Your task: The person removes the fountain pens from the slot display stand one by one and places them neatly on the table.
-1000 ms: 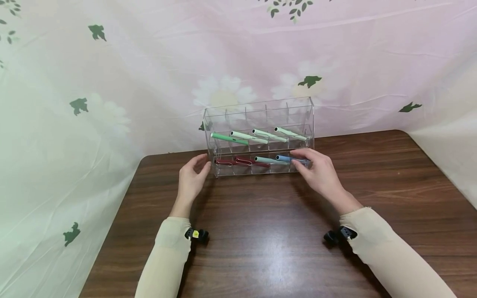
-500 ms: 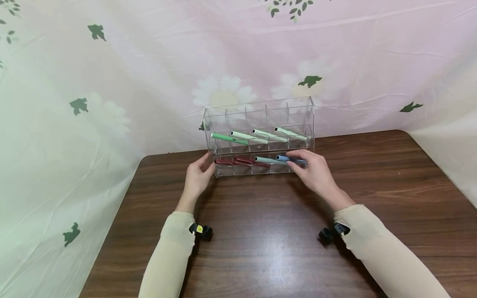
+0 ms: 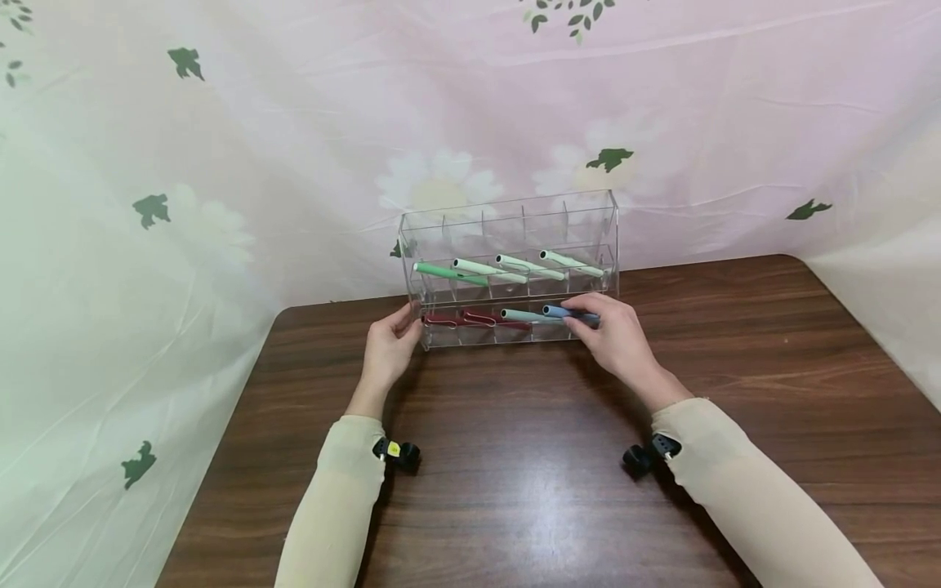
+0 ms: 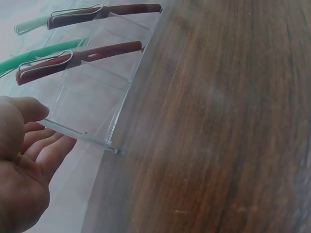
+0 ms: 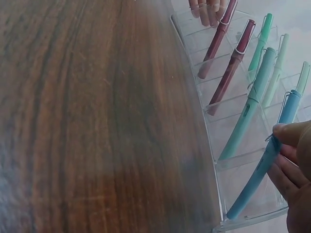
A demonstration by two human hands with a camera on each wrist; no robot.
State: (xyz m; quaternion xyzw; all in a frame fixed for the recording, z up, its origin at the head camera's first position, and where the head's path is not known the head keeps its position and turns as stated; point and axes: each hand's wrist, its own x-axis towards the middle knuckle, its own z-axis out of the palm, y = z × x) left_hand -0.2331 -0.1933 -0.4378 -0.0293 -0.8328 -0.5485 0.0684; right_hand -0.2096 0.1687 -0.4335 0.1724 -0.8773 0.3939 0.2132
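A clear acrylic pen rack (image 4: pixel 95 104) stands near the back edge, with pens lying tilted in two tiers. At its left end my left hand (image 3: pixel 390 347) grips the side panel, thumb on one face and fingers on the other. My right hand (image 3: pixel 617 335) pinches a blue pen (image 5: pixel 257 170) between thumb and fingers around its middle; the pen lies in the lower tier's rightmost slot. Beside it rests a teal pen (image 5: pixel 252 104). Two dark red pens (image 3: pixel 442 321) with wire clips fill slots toward the left.
In the upper tier lie a bright green pen (image 3: pixel 450 273) and several pale green pens (image 3: pixel 490 271). A brown wood-grain table (image 3: pixel 485 441) extends in front. Behind the rack hangs a floral cloth (image 3: pixel 309 147).
My left hand has moved right onto the rack's side panel. My right hand has shifted left, its thumb and fingers closing on the blue pen. The rack and pens stay in place.
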